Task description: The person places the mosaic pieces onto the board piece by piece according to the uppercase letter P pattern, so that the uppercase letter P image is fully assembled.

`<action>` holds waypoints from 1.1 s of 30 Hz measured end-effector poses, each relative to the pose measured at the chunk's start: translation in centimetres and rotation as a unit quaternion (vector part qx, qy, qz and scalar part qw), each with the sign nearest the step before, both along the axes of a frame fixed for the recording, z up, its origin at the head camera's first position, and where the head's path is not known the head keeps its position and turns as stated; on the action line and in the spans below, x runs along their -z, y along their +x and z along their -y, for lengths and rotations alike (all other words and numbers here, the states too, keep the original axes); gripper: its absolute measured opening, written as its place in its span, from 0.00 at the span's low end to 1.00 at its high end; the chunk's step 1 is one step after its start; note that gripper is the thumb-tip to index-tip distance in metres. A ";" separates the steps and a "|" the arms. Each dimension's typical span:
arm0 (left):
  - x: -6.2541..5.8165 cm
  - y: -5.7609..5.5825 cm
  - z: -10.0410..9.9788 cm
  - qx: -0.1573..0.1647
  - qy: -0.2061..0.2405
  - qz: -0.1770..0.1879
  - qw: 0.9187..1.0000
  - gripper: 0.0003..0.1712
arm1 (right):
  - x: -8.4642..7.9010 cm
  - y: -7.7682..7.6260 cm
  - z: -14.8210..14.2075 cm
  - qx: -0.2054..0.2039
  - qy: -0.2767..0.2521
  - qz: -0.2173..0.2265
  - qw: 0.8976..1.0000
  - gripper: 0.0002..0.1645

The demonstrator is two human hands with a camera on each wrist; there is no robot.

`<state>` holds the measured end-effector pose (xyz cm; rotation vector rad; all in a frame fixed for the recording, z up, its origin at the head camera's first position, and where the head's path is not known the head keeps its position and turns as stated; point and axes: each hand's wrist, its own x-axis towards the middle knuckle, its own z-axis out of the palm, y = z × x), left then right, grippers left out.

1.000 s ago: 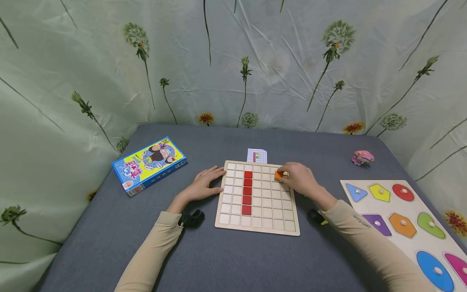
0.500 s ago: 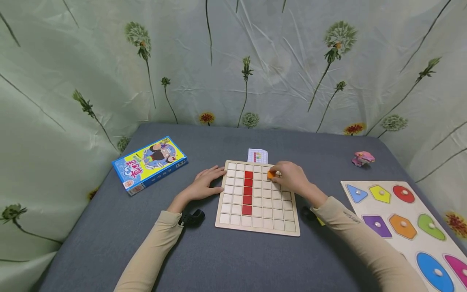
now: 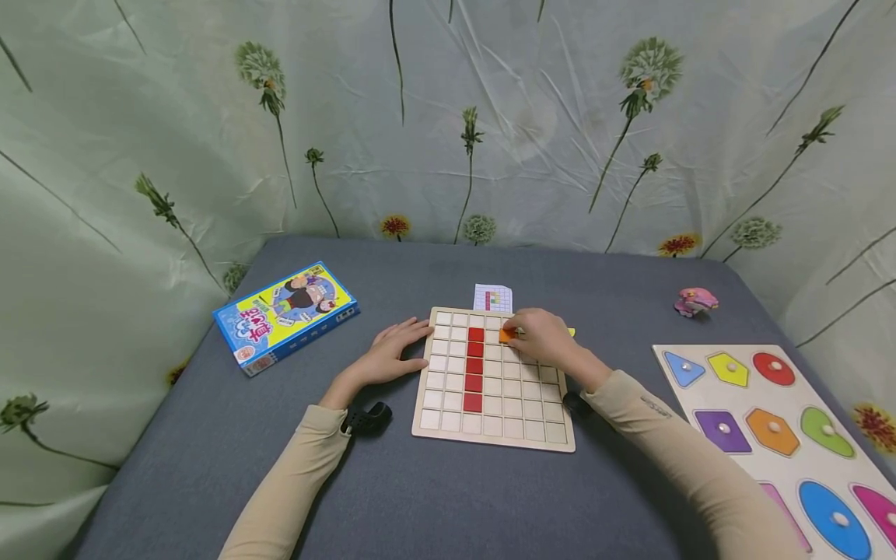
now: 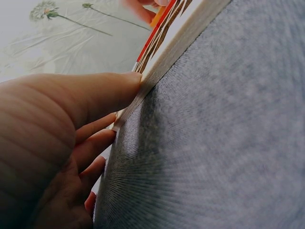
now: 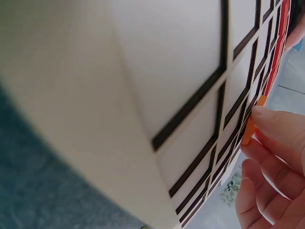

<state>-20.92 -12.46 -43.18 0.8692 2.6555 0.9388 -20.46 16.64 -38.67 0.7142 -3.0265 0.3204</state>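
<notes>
A square wooden grid board (image 3: 493, 443) lies on the table, a column of red square tiles (image 3: 474, 365) set in its cells. My left hand (image 3: 388, 351) rests at the board's left edge with fingers extended; in the left wrist view its thumb (image 4: 109, 93) presses the board's side. Between thumb and fingers, my right hand (image 3: 549, 340) pinches an orange square tile (image 3: 505, 337) over the upper rows, right of the red column's top. The right wrist view shows this orange tile (image 5: 249, 131) tilted, close over the cells. Some upper right cells are hidden by the hand.
A small printed card (image 3: 493, 298) with a coloured grid lies behind the board. At left is a blue and yellow box (image 3: 287, 315). A knobbed shape puzzle (image 3: 742, 398) lies right, partly under the right sleeve, with a pink toy (image 3: 695, 302) beyond.
My right hand has moved left across the board's upper rows with the orange tile, nearer to the red column. A bit of yellow now shows beyond the board's right edge. My left hand stays put.
</notes>
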 end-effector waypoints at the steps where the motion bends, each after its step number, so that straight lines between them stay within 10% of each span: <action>1: 0.0 0.0 0.0 0.000 0.000 -0.001 1.000 0.36 | 0.0 0.0 0.1 0.000 0.001 0.001 1.000 0.12; 33: -0.1 0.0 0.1 0.000 -0.004 -0.009 1.000 0.36 | -0.3 -0.4 0.6 -0.019 -0.025 -0.010 0.999 0.14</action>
